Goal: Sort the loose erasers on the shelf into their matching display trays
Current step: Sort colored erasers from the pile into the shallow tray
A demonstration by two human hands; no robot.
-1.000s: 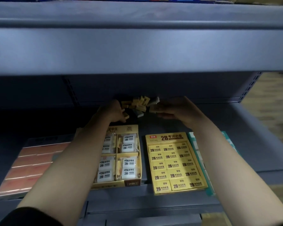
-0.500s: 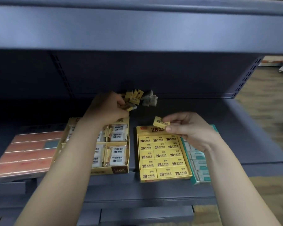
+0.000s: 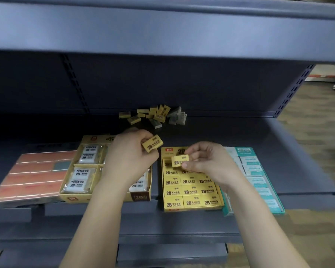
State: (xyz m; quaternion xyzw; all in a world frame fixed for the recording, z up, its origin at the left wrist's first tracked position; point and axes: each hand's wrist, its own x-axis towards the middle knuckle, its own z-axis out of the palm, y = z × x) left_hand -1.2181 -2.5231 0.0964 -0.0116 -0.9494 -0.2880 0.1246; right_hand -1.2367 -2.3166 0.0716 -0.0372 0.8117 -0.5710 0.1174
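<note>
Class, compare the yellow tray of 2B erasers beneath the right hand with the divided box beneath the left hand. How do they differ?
The tray holds yellow-sleeved erasers lying flat in rows of three; the box holds white erasers in clear wrap. The tray is one open bed; the box is split into compartments. Both are yellow card marked 2B.

display trays point(image 3: 33, 176) point(image 3: 104, 198) point(image 3: 193, 208) point(image 3: 259, 151): 4; held yellow erasers point(image 3: 152, 146) point(image 3: 179, 161): 2; loose erasers point(image 3: 155, 115) at back: too jumbled to count
</note>
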